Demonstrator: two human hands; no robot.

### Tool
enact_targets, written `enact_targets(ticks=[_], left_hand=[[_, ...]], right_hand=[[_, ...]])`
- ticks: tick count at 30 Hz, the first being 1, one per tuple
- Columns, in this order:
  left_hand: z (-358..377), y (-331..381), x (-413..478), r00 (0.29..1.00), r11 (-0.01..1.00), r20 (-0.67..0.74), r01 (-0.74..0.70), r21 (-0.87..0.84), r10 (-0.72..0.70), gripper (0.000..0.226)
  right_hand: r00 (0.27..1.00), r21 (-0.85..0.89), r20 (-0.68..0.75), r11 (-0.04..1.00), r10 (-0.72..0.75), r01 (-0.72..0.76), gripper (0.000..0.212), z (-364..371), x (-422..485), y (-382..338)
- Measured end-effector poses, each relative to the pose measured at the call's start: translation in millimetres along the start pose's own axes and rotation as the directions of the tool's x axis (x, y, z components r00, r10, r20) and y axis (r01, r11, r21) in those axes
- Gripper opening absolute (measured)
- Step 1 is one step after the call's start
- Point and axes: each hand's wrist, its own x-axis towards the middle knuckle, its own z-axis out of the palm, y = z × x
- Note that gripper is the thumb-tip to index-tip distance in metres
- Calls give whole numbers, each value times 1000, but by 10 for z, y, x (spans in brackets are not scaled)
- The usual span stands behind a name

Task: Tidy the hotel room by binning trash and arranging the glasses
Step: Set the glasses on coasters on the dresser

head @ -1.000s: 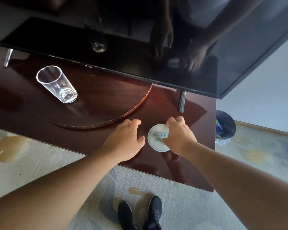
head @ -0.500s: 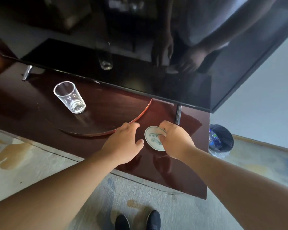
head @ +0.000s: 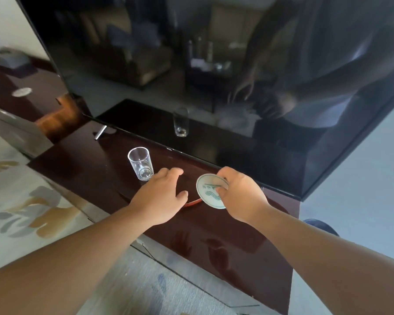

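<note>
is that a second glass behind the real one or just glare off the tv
Head view: it is a reflection; the dark TV screen mirrors the glass, both hands and the room. The left edge is blurred, and the wide lens bends the cabinet edges. The coaster in the right hand is sharp.

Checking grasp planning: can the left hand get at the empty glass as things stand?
Probably yes. The left hand is open and holds nothing, just right of the glass, with bare tabletop between them. The right hand holds the coaster clear of that path.
</note>
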Motion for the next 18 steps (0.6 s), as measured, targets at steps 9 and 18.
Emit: enact_targets(ticks=[9, 18], left_hand=[[-264, -99, -161, 995, 999, -88, 47, -9, -47, 56], [-467, -414, -139, 989, 998, -136, 44, -43, -50, 53]], right_hand=[[992, 19, -10, 992, -126, 126, 14, -78, 36, -312], [989, 5, -17, 989, -148, 149, 11, 11, 183, -581]])
